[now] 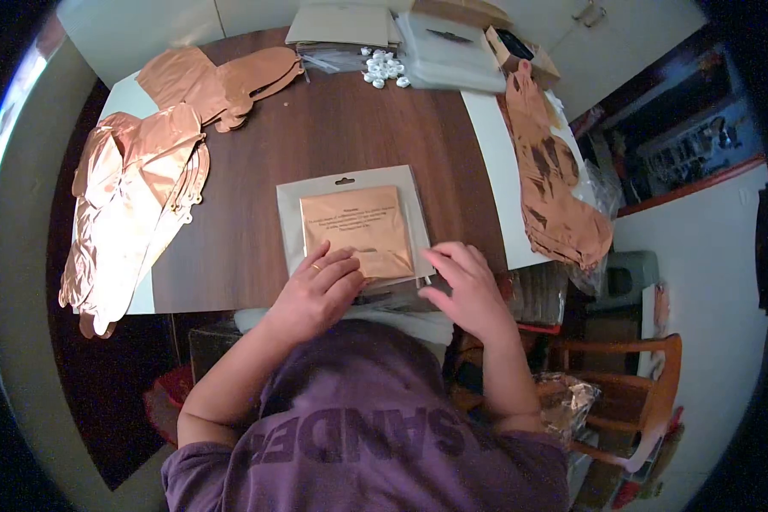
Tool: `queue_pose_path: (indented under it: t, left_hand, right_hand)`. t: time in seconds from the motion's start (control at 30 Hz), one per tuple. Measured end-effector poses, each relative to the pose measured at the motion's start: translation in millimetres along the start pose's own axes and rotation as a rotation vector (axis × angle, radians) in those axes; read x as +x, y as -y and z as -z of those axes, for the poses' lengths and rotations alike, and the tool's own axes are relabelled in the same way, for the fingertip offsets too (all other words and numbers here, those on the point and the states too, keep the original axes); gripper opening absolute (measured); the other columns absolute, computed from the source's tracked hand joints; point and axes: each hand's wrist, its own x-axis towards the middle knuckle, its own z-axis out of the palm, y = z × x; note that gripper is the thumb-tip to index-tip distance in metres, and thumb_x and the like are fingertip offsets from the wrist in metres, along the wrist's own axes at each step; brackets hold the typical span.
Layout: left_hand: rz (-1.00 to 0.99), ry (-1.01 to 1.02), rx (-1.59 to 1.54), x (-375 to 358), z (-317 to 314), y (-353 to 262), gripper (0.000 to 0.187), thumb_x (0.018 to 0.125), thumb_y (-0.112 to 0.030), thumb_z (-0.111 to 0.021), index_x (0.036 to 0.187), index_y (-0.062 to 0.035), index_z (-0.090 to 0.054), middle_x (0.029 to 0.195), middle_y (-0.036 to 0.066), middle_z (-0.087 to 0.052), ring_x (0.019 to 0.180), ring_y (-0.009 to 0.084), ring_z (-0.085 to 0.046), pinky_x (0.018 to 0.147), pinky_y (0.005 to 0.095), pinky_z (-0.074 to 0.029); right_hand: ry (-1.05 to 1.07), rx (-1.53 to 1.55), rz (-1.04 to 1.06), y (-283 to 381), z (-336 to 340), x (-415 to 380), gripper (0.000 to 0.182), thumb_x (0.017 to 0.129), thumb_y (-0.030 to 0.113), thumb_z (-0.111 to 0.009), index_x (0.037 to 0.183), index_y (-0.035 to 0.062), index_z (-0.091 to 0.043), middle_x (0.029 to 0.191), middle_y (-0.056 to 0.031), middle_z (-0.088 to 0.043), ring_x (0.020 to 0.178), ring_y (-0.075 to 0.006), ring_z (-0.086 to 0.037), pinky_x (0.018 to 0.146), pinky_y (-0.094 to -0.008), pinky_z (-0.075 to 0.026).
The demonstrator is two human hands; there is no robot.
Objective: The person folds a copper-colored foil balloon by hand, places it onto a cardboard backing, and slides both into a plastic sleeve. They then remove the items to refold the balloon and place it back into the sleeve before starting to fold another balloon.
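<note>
One clear packet [350,224] with copper foil insert on tabletop [333,136], left hand [316,290] flat on it, right hand [462,286] pinching its edge, three foil balloon piles [136,213], perhaps ten white clips [384,68].

Flattened rose-gold foil balloons [136,205] lie heaped on the left of the wooden table [333,128], more [222,81] at the far left, another pile [555,183] draped over a white sheet [499,162] on the right. Small white plastic pieces [384,68] cluster at the far edge beside a clear plastic box [448,51]. A wooden chair [631,384] stands near right.
</note>
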Motion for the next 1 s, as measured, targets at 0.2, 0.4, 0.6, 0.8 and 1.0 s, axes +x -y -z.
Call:
queue_pose_path:
  t: [0.2,0.4,0.6,0.8,1.0]
  left_hand:
    - [-0.010,0.057,0.019,-2,4,1,0.027,0.079,-0.008,-0.074,0.104,-0.0046,-0.066,0.113,0.011,-0.066,0.117,0.0312,-0.061,0.108,0.0528,-0.042]
    - [-0.006,0.035,0.004,-1,1,1,0.028,0.078,-0.007,-0.075,0.105,-0.0044,-0.065,0.113,0.012,-0.066,0.117,0.0317,-0.061,0.107,0.0535,-0.043]
    - [0.013,0.016,-0.010,0,-1,0,0.029,0.078,-0.005,-0.074,0.105,-0.0035,-0.065,0.113,0.012,-0.066,0.116,0.0327,-0.061,0.106,0.0539,-0.043]
    - [-0.023,0.030,0.036,-1,0,1,0.029,0.076,-0.009,-0.072,0.104,-0.0029,-0.066,0.112,0.013,-0.065,0.116,0.0320,-0.061,0.106,0.0534,-0.042]
    - [-0.043,0.055,0.054,-2,4,1,0.030,0.077,-0.013,-0.068,0.105,-0.0023,-0.065,0.112,0.014,-0.064,0.116,0.0326,-0.060,0.107,0.0541,-0.040]
  right_hand:
    - [-0.009,-0.096,0.020,-2,-8,5,0.053,0.072,0.018,-0.081,0.120,0.0045,-0.062,0.111,-0.0087,-0.058,0.099,-0.0295,-0.056,0.087,-0.0406,-0.044]
    - [-0.225,-0.127,-0.021,8,-22,-11,0.041,0.073,0.025,-0.080,0.105,0.0080,-0.062,0.103,-0.0084,-0.056,0.093,-0.0293,-0.055,0.081,-0.0429,-0.042]
    - [-0.416,-0.182,-0.107,24,-57,-16,0.030,0.073,0.024,-0.082,0.090,0.0114,-0.060,0.086,-0.0047,-0.055,0.082,-0.0263,-0.056,0.074,-0.0418,-0.040]
    - [-0.404,-0.097,-0.263,22,-63,-15,0.020,0.077,0.023,-0.078,0.085,0.0120,-0.063,0.083,-0.0049,-0.057,0.082,-0.0275,-0.057,0.075,-0.0429,-0.040]
    - [-0.339,-0.125,-0.357,26,-57,-14,0.015,0.078,0.019,-0.075,0.080,0.0120,-0.062,0.081,-0.0054,-0.059,0.083,-0.0276,-0.058,0.075,-0.0434,-0.041]
